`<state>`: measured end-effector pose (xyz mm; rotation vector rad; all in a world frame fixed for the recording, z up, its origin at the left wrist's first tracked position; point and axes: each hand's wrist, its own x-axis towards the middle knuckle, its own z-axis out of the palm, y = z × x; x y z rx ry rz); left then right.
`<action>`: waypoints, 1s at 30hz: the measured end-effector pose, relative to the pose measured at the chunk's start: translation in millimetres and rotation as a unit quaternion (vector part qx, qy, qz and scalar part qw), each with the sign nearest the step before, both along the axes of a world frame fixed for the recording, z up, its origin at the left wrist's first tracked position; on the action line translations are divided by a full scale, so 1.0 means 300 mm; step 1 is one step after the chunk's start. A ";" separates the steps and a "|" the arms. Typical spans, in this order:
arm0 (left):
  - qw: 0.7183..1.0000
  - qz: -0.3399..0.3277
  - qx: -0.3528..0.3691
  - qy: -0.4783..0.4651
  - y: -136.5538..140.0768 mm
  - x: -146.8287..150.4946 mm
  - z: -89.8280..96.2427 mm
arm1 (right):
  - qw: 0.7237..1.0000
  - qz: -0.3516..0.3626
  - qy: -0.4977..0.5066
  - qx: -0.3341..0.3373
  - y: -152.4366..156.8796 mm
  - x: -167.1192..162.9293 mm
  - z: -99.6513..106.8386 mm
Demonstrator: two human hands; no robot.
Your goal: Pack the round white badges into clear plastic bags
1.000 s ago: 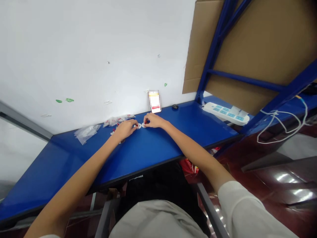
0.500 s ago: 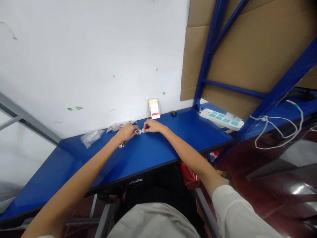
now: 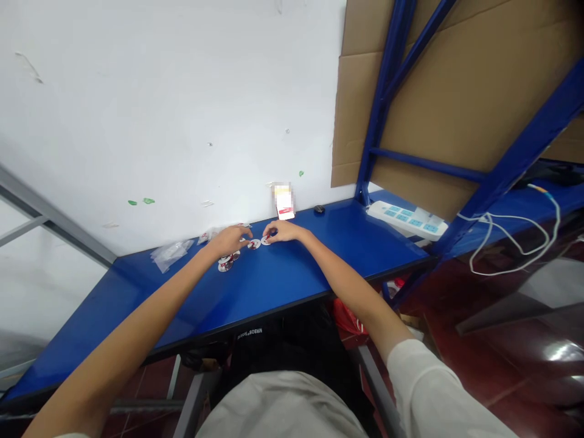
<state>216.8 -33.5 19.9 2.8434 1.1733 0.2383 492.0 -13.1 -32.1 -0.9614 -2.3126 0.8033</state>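
My left hand (image 3: 231, 239) is at the back of the blue table, its thumb and fingers apart. Just off its fingertips lies a flat round white disc (image 3: 254, 244) with red print. My right hand (image 3: 283, 231) bends its fingers down onto a similar white-and-red disc (image 3: 265, 241), gripping or pressing its edge. More discs (image 3: 225, 265) lie overlapping below my left hand, partly covered by it. The print on them is too small to read.
Clear plastic bags (image 3: 171, 255) lie left on the blue table (image 3: 292, 267). A lit phone (image 3: 286, 210) leans against the wall, near a small black object (image 3: 319, 209). A white power strip (image 3: 407, 219) with a cable (image 3: 515, 274) is at right, by the blue frame (image 3: 373, 121).
My left hand has drawn back slightly left and its fingers have parted, leaving a disc on the table. My right hand stays over its disc. The view has shifted a little.
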 end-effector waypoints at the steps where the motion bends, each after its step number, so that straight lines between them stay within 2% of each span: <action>1: 1.000 -0.004 -0.002 0.005 0.003 -0.004 0.003 | 1.000 -0.003 0.007 -0.011 0.002 0.004 0.001; 7: 0.998 -0.001 -0.043 0.037 0.001 -0.014 0.001 | 1.000 0.001 0.018 -0.023 -0.002 0.011 0.006; 14: 0.996 0.010 -0.046 0.072 -0.010 -0.015 0.002 | 0.999 0.019 0.027 -0.031 -0.015 0.003 0.011; 19: 0.999 0.002 -0.021 0.034 -0.008 -0.027 0.024 | 0.998 -0.005 0.056 -0.033 -0.012 0.004 0.018; 23: 0.999 0.031 0.005 0.033 -0.027 -0.035 0.043 | 0.995 -0.036 0.091 -0.026 -0.010 0.001 0.026; 30: 0.998 0.061 0.003 -0.001 -0.103 0.006 0.042 | 0.996 -0.019 0.082 -0.039 0.004 -0.009 0.001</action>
